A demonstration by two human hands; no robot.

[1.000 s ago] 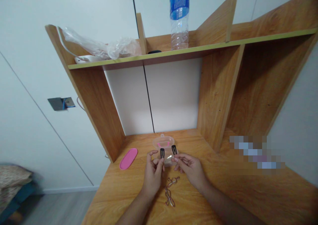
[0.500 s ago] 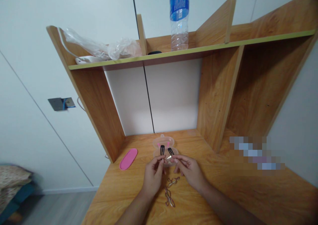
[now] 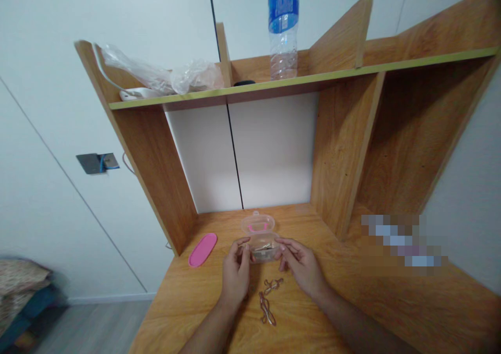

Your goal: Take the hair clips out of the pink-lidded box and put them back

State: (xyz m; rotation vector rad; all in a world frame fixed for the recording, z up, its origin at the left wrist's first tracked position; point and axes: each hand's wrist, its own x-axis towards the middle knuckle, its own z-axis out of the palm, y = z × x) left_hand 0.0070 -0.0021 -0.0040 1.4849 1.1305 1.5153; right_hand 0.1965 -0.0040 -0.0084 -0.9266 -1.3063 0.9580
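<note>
A small clear plastic case (image 3: 264, 239) lies open on the desk, its oval lid (image 3: 257, 223) tipped back on the far side with pink marks on it. Thin gold and dark hair clips (image 3: 266, 248) show inside the case. My left hand (image 3: 237, 268) pinches the case's left end, thumb and fingers closed. At the right end, my right hand (image 3: 299, 263) grips the rim between thumb and fingertips. Nearer me on the wood lie two rose-gold wire clips (image 3: 273, 286), one (image 3: 266, 309) closer to the front.
A pink oval tray (image 3: 202, 249) lies left of the case. Wooden shelf sides (image 3: 156, 166) rise around the desk. Above, a shelf carries a plastic bottle (image 3: 283, 31) and a crumpled plastic bag (image 3: 195, 76). A blurred-out item (image 3: 403, 242) lies at right.
The two black snap clips held up in my fingers no longer show there. My hands have spread apart to the two ends of the case, uncovering its inside.
</note>
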